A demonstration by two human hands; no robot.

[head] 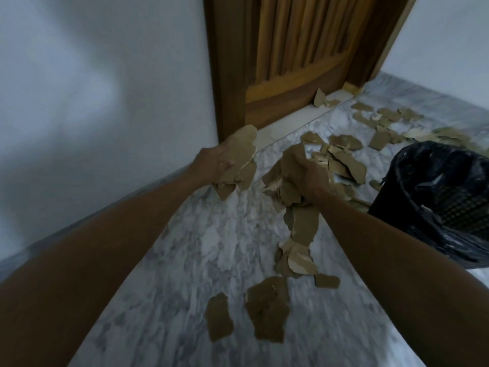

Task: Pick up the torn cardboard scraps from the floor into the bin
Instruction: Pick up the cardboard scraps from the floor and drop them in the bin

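Note:
My left hand (215, 161) grips a bunch of brown torn cardboard scraps (239, 154) above the marble floor, near the door's foot. My right hand (308, 178) holds a second bunch of scraps (289, 193), with longer pieces hanging below it. Several loose scraps (267, 309) lie on the floor beneath my arms, and more scraps (344, 160) are scattered toward the door and behind the bin. The black mesh bin (455, 205), lined with a black plastic bag, stands at the right, just right of my right forearm.
A wooden door (293, 56) and its frame rise straight ahead, with a white wall (92, 88) on the left. Grey-white marble floor (211, 247) runs between my arms. A pale threshold strip lies at the door's base.

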